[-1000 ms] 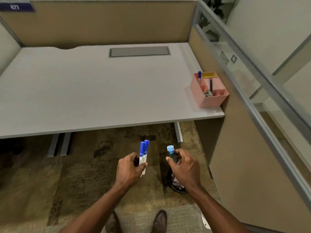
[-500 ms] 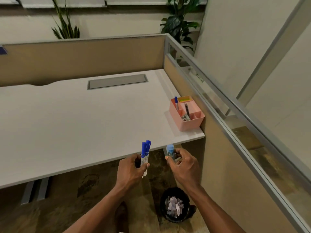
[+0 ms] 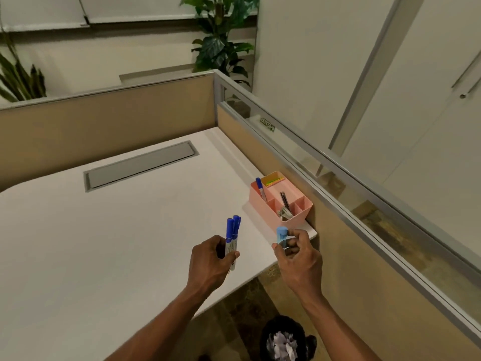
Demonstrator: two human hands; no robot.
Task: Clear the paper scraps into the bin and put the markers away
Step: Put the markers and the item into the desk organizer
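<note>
My left hand (image 3: 210, 264) grips two dark blue markers (image 3: 232, 235) upright, caps up, above the white desk (image 3: 104, 243). My right hand (image 3: 296, 256) holds a marker with a light blue cap (image 3: 282, 236), just in front of the pink desk organiser (image 3: 291, 217) at the desk's right corner. The organiser holds one blue marker (image 3: 261, 189), a dark pen and some metal clips. On the floor below stands a black bin (image 3: 283, 340) with crumpled paper scraps (image 3: 285, 347) inside.
Tan cubicle partitions with a glass strip (image 3: 338, 183) run along the back and right of the desk. A grey cable hatch (image 3: 140, 165) is set into the desktop. Potted plants (image 3: 221, 40) stand behind the partition. Patterned carpet lies under the desk.
The view has risen from the floor toward the desk. Both hands have lifted with their markers and moved closer to the pink organiser; the bin now shows below the right arm.
</note>
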